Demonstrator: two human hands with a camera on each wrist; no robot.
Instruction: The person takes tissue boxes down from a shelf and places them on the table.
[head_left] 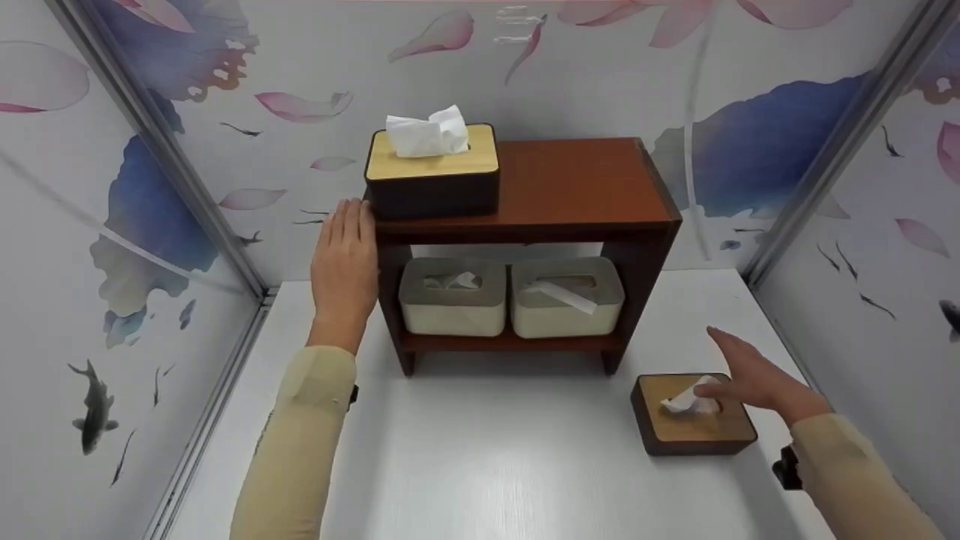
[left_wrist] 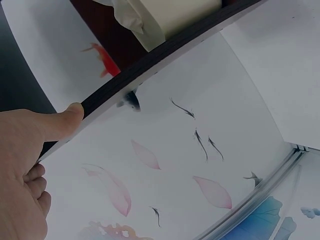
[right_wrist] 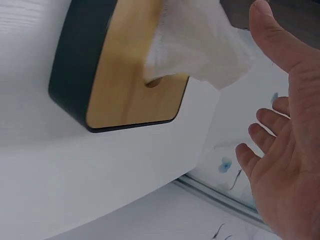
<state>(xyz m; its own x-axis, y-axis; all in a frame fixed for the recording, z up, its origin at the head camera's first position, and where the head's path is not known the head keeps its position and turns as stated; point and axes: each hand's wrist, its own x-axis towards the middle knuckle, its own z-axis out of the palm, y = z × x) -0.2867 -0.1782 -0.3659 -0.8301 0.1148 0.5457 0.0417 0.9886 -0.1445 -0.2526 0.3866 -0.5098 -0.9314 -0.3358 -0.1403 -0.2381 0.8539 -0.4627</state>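
Observation:
A reddish-brown wooden shelf (head_left: 577, 184) stands against the back wall. My left hand (head_left: 345, 262) holds its left side panel. In the left wrist view the thumb (left_wrist: 67, 120) lies on the panel's dark front edge, the other fingers on the outer side. A dark tissue box with a wooden lid (head_left: 435, 195) sits on top at the left, close to my left fingertips. My right hand (head_left: 757, 375) hovers over a similar tissue box (head_left: 694, 435) on the table. In the right wrist view its thumb and fingers are spread, apart from the upright tissue (right_wrist: 195, 45).
Two pale tissue boxes with grey lids, a left one (head_left: 452, 315) and a right one (head_left: 568, 319), stand side by side on the lower shelf board. Patterned panels (head_left: 172, 225) wall in the white table (head_left: 495, 450) at left, right and back.

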